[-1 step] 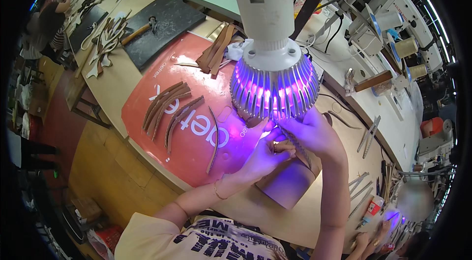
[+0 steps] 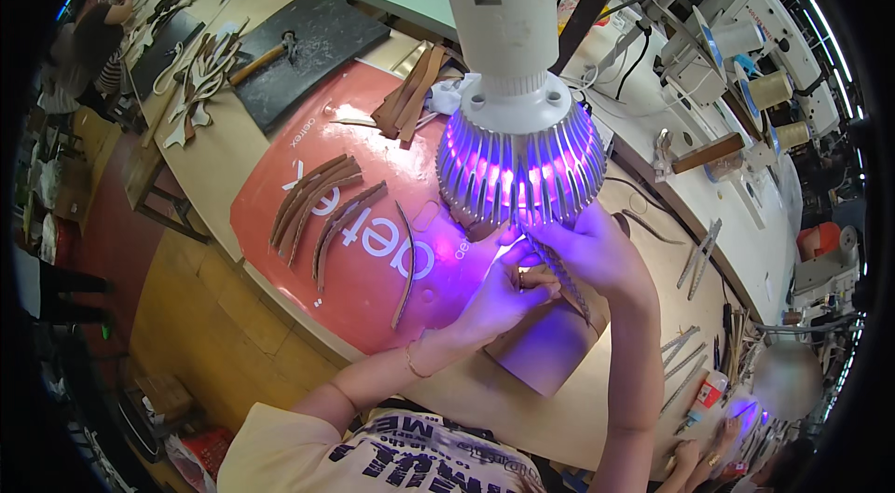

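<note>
The right hand (image 2: 598, 255) holds a dark strip (image 2: 572, 292) beneath a purple-lit lamp (image 2: 522, 167), with the left hand (image 2: 501, 297) close by. From the hands, curved strips (image 2: 303, 199) lie toward nine o'clock on a red sheet (image 2: 362, 308); a hammer (image 2: 259, 64) lies at ten.

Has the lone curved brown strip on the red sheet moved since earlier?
No; the curved brown strip lies at the same place on the red sheet.

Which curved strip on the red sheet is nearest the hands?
The thin strip lying alone, nearest the left hand; other curved strips lie grouped farther left.
</note>
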